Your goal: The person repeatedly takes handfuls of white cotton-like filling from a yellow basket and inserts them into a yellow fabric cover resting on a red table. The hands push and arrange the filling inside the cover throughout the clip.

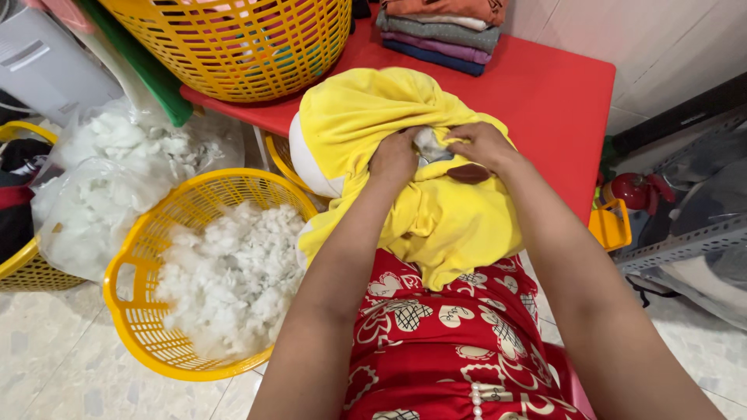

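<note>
resting on the person's lap, the yellow plush toy (405, 179) leans away from the body onto the edge of the red table (560, 93), its long axis running from lap up toward the table. left of it, on the floor, stands the yellow basket (132, 272) of white stuffing (233, 272), nearer the left arm. both hands meet at the toy's middle: the left hand (394, 155) bunches yellow fabric, the right hand (484, 144) pinches closed on a small white tuft (430, 144) at the opening between them.
</note>
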